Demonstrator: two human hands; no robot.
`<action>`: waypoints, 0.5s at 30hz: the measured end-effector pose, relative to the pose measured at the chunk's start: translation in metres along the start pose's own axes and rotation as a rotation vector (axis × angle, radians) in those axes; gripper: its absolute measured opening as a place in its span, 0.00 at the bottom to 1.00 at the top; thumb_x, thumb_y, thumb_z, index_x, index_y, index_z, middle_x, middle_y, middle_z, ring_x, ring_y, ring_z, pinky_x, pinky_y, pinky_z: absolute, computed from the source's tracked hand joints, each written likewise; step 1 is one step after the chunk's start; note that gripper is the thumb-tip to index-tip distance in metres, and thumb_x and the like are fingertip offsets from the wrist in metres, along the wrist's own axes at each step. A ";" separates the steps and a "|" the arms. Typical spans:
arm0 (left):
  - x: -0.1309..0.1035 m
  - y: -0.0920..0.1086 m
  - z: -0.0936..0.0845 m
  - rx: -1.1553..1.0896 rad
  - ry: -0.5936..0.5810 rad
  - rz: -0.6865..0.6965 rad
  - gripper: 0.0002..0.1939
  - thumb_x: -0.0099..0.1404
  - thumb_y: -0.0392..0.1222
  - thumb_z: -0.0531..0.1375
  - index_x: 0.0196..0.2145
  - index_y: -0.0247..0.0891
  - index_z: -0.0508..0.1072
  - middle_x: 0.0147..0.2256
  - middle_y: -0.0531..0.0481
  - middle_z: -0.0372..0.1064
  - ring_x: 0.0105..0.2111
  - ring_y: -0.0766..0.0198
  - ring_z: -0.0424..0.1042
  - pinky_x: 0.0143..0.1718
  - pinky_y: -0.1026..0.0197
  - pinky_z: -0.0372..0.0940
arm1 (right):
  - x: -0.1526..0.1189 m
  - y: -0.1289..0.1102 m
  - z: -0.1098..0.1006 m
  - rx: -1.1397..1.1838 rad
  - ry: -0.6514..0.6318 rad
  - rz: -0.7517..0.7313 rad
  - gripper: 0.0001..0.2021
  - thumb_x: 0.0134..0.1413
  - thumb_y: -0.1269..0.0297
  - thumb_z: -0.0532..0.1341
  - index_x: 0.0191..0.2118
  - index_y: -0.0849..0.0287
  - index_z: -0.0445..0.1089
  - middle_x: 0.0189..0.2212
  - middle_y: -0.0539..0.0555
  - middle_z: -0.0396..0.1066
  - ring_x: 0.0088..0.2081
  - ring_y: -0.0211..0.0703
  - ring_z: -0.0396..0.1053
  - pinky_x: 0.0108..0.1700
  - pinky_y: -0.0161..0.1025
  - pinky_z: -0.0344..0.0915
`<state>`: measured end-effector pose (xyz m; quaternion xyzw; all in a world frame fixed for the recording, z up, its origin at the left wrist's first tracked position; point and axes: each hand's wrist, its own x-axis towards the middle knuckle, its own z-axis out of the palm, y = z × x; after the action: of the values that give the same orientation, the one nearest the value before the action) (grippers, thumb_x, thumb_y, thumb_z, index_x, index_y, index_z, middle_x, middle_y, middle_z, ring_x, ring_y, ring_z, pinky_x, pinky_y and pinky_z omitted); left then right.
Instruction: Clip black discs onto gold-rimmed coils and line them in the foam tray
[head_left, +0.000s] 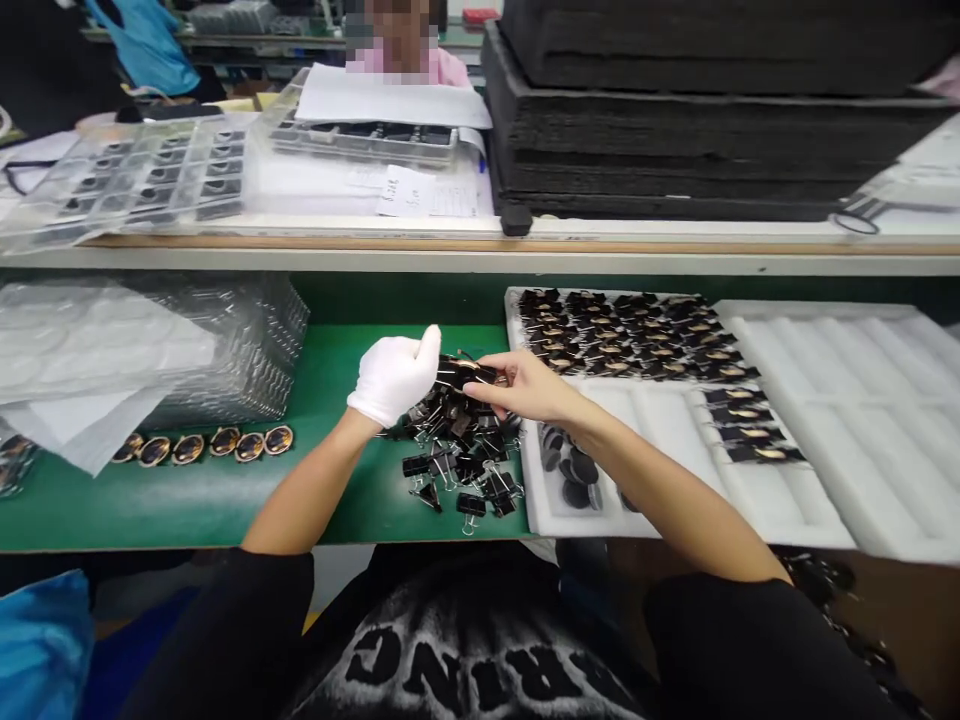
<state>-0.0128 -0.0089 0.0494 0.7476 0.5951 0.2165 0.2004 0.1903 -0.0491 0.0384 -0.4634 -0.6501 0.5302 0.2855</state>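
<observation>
My left hand (397, 378), in a white glove, is closed with its thumb raised. It grips one end of a small gold-edged piece (466, 366) that has black binder clips on it. Bare, my right hand (529, 385) pinches a binder clip (480, 374) at the other end of that piece. The fingers partly cover both the piece and the clip. Below the hands lies a loose pile of black binder clips (469, 465) with silver wire handles. Several round gold-rimmed pieces with dark amber faces (188, 449) stand in a row to the left.
A white foam tray (660, 500) at the right holds rows of clipped pieces (622, 330) and dark discs (577, 470). Another white tray (847, 380) adjoins it. Clear plastic trays (247, 350) are stacked left. A shelf edge (375, 258) runs above, bearing black foam stacks (675, 140).
</observation>
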 end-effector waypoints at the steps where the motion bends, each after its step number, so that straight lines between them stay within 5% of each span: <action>1: -0.002 0.008 0.003 0.022 -0.014 0.025 0.34 0.76 0.55 0.45 0.12 0.40 0.55 0.14 0.48 0.55 0.19 0.63 0.58 0.28 0.58 0.46 | -0.009 0.002 -0.004 -0.002 0.005 0.012 0.18 0.56 0.49 0.68 0.38 0.62 0.76 0.19 0.45 0.66 0.18 0.34 0.63 0.22 0.33 0.56; 8: -0.010 0.053 0.025 0.012 -0.121 0.098 0.34 0.76 0.55 0.44 0.13 0.40 0.56 0.15 0.48 0.57 0.19 0.62 0.59 0.28 0.58 0.49 | -0.067 0.013 -0.022 0.066 0.121 0.083 0.19 0.57 0.48 0.67 0.42 0.61 0.77 0.18 0.46 0.68 0.20 0.36 0.66 0.23 0.33 0.55; 15: -0.012 0.076 0.044 0.011 -0.219 0.265 0.35 0.77 0.59 0.41 0.15 0.41 0.58 0.16 0.49 0.59 0.20 0.62 0.61 0.26 0.58 0.50 | -0.099 0.025 -0.026 0.202 0.254 0.106 0.19 0.57 0.50 0.68 0.45 0.62 0.77 0.21 0.49 0.73 0.24 0.39 0.71 0.28 0.35 0.62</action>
<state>0.0706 -0.0384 0.0545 0.8397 0.4670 0.1550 0.2298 0.2605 -0.1271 0.0332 -0.5293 -0.5269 0.5443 0.3819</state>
